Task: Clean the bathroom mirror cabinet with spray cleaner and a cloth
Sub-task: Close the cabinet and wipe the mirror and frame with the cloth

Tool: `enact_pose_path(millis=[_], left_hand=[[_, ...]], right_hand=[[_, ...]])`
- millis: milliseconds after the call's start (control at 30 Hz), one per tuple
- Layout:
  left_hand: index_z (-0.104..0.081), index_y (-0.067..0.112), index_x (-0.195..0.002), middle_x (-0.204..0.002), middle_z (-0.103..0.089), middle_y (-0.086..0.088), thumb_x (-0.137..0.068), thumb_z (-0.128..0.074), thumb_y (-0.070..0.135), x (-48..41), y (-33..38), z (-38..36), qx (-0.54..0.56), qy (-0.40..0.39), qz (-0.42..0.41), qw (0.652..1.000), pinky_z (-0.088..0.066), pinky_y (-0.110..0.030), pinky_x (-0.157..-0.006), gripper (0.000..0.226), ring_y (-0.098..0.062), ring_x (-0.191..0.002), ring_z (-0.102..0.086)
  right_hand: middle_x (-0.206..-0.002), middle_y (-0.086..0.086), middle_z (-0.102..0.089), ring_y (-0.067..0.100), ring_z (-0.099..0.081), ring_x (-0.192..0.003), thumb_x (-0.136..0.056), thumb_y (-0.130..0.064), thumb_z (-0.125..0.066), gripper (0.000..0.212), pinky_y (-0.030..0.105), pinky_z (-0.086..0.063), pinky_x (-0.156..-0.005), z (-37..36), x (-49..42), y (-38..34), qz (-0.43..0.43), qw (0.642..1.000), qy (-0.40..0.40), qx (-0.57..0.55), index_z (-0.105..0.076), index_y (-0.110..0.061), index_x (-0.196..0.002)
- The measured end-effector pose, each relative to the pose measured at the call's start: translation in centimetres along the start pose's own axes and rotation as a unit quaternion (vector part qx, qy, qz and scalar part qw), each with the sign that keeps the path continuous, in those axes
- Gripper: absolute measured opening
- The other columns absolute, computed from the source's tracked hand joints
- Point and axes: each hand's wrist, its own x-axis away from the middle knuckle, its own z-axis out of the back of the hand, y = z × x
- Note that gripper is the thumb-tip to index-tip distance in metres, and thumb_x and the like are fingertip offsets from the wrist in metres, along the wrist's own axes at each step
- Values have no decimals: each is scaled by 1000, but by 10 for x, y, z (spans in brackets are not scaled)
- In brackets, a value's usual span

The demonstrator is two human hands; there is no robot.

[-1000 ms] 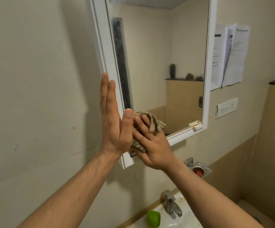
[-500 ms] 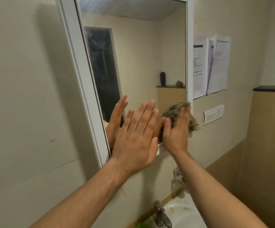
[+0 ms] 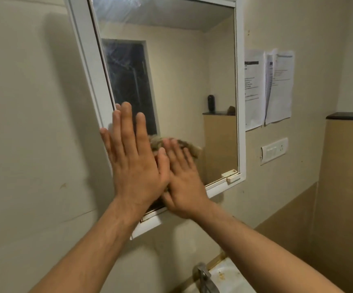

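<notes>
The white-framed mirror cabinet [image 3: 240,106] hangs on the wall ahead, its glass streaked near the top. My left hand [image 3: 136,163] lies flat with straight fingers against the lower left of the mirror door. My right hand [image 3: 185,182] presses a crumpled brownish cloth [image 3: 190,146] against the lower glass with extended fingers; the cloth shows blurred above the fingertips. No spray cleaner is in view.
A metal tap [image 3: 206,279] and a white basin [image 3: 232,278] sit below at the bottom edge. Papers [image 3: 279,85] are taped to the wall right of the cabinet, above a switch plate [image 3: 275,150]. A dark ledge [image 3: 350,116] tops the tiled wall at right.
My right hand has swept the cloth leftwards from the mirror's lower right corner towards my left hand. My left hand has shifted onto the door's left edge. The view has panned left.
</notes>
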Motion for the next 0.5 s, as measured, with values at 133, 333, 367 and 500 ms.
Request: enact_pose_path(millis=[133,333,367,500], left_hand=[[-20,0,-161,-171,-11,-24,-92,-53,33,-9,-10,10,-17,14,29,999,-2,-62,-127,84,-40,-159,-7],[-9,-7,-161,-170,-5,-28,-101,-38,39,-1,-24,10,49,19,100,994,-9,-61,-127,81,-42,-159,-2],[-9,-8,-161,-170,-4,-28,-103,-34,42,1,-25,8,88,16,101,991,-9,-62,-127,80,-41,-160,-1],[-15,-13,-158,-169,-10,-30,-107,-27,47,2,-35,5,224,57,59,971,-12,-61,-127,79,-41,-159,-8]], right_hand=[[-174,5,-10,30,-13,-160,-103,-51,-42,69,53,-19,-126,10,10,42,66,998,-2,1,-24,-24,-164],[-175,2,4,23,4,-161,-104,-54,-22,72,54,-4,-129,37,-37,82,-573,796,171,-92,-8,-22,-166],[-175,2,5,23,4,-161,-104,-56,-21,73,52,-1,-130,35,-51,69,-560,809,166,-72,-6,-22,-166],[-174,2,2,26,-2,-161,-104,-56,-29,72,47,-4,-129,12,-75,-15,-147,983,107,4,-13,-23,-166]])
